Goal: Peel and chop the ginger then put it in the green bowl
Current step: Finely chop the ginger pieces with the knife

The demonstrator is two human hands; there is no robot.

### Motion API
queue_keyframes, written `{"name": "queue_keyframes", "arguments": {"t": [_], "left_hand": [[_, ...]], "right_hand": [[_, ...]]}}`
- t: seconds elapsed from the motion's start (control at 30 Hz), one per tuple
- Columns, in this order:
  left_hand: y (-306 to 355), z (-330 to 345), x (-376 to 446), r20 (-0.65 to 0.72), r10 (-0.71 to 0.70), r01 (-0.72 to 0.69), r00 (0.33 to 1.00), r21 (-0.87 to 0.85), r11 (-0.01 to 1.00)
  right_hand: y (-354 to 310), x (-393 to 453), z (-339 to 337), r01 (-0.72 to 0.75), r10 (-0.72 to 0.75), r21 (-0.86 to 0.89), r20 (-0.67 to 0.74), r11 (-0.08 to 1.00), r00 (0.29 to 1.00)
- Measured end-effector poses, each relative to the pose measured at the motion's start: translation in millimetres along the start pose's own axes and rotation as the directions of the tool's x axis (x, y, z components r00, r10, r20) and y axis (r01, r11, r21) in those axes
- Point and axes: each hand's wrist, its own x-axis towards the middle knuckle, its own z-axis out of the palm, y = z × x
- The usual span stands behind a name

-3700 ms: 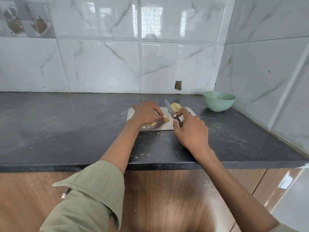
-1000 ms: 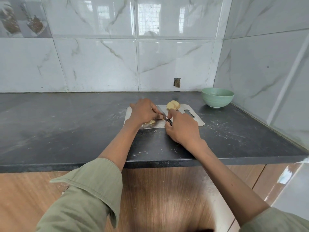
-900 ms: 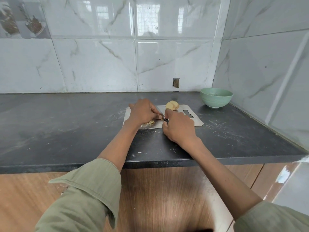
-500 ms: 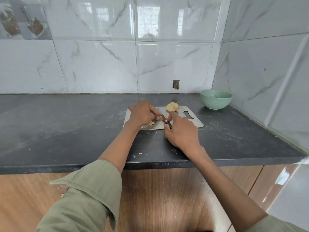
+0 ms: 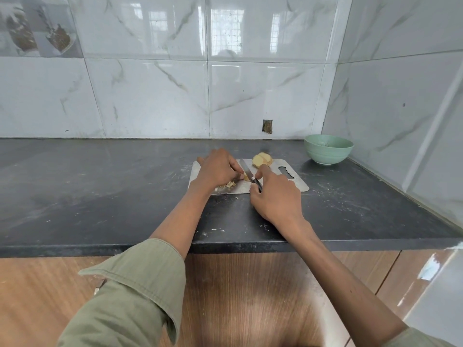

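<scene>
Dusty black countertop (image 5: 100, 191): steel board (image 5: 298, 182), left grip (image 5: 218, 169) pinching pale ginger (image 5: 244, 176), right grip (image 5: 275, 196) clamped on knife (image 5: 246, 171).

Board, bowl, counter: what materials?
Board: looks like brushed steel, a thin grey sheet with a dull sheen and a cut-out handle slot. Bowl: matte pale green with faint ribs, ceramic or melamine; cannot tell which. Counter: dark polished stone, probably granite, glossy with scuffs.
</scene>
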Motion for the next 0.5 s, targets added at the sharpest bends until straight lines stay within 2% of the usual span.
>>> {"name": "queue_keyframes", "arguments": {"t": [0.13, 0.5], "left_hand": [[0.2, -0.5, -0.2, 0.002, 0.001, -0.001, 1.0, -0.002, 1.0], [0.7, 0.7, -1.1, 0.02, -0.012, 0.012, 1.0, 0.005, 1.0]], "right_hand": [[-0.1, 0.0, 0.9, 0.002, -0.002, 0.015, -0.011, 1.0, 1.0], [5.0, 7.3, 2.9, -0.011, 0.009, 0.024, 0.072, 1.0, 0.997]]}}
